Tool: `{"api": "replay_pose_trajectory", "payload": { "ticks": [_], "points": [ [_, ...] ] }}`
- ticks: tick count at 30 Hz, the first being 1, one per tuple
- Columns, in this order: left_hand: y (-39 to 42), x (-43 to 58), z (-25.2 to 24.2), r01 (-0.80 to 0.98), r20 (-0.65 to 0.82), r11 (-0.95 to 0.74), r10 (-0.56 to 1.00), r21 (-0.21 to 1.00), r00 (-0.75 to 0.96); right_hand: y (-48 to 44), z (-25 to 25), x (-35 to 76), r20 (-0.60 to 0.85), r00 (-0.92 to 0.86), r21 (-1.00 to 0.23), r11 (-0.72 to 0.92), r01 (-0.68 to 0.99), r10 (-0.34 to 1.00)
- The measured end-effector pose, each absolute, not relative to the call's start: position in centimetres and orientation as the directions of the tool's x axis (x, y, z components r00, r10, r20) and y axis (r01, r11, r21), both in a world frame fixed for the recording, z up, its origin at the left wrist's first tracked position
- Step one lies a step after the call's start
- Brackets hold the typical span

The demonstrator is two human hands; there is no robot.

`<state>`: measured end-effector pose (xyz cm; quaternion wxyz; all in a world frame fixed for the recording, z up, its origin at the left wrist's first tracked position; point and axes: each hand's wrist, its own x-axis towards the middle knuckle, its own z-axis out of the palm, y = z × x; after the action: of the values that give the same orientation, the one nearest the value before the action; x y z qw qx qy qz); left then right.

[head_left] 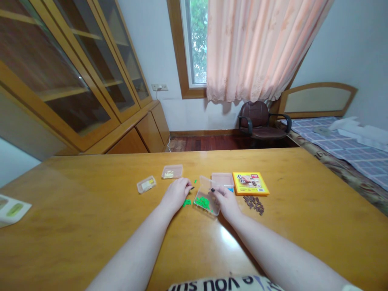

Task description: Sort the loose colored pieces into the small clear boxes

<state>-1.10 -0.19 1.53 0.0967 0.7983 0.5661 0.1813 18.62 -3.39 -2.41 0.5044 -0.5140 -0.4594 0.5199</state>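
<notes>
My right hand point(228, 202) grips the right side of a clear plastic box point(216, 209), which is tilted, its lid raised at the back. Bright green small pieces point(202, 203) lie inside this box. Left of it, my left hand point(177, 194) is closed, thumb and fingers together low over the table; whatever is between the fingertips is too small to make out. A little pile of green pieces point(187, 203) rests on the table between my left hand and the box. One more green piece point(195, 181) lies farther back.
Behind my left hand are a clear box with cream pieces point(172, 171) and a smaller clear box point(146, 184). Another clear box point(222, 179) stands behind my right hand. A yellow packet point(250, 184) and brown pieces point(254, 204) are on the right. A white object point(13, 210) sits far left.
</notes>
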Motion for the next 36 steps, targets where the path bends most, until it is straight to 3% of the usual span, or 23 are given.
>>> {"api": "replay_pose_trajectory", "payload": {
  "ticks": [4, 9, 16, 21, 25, 31, 36],
  "points": [
    [-1.5, -0.6, 2.8, 0.721, 0.417, -0.576, 0.806, 0.386, 0.421, -3.4, -2.1, 18.6, -0.062, 0.04, -0.998, -0.061, -0.035, 0.997],
    [-2.8, 0.5, 2.9, 0.633, 0.327, -0.718, 0.696, 0.292, 0.639, -3.6, -1.7, 18.6, -0.042, 0.031, -0.999, -0.041, -0.027, 0.999],
    [-2.4, 0.3, 3.3, 0.782, 0.22, -0.58, 0.813, 0.227, 0.539, -3.6, -1.6, 18.5, -0.073, 0.032, -0.996, -0.071, -0.054, 0.997],
    [-2.4, -1.2, 3.9, 0.915, -0.004, -0.373, 0.926, 0.154, 0.378, -3.6, -1.8, 18.5, -0.085, 0.047, -0.995, -0.082, -0.062, 0.995],
    [-2.4, -2.0, 3.2, 0.914, -0.166, -0.361, 0.905, 0.183, 0.391, -3.5, -2.1, 18.5, -0.083, 0.048, -0.995, -0.08, -0.053, 0.995],
    [-1.9, -1.7, 2.1, 0.874, -0.178, -0.407, 0.87, 0.265, 0.459, -3.5, -2.3, 18.5, -0.073, 0.052, -0.997, -0.071, -0.031, 0.996],
    [-1.8, -1.5, 1.9, 0.876, -0.17, -0.405, 0.874, 0.262, 0.455, -3.6, -1.9, 18.4, -0.072, 0.046, -0.996, -0.07, -0.048, 0.996]
  ]
}}
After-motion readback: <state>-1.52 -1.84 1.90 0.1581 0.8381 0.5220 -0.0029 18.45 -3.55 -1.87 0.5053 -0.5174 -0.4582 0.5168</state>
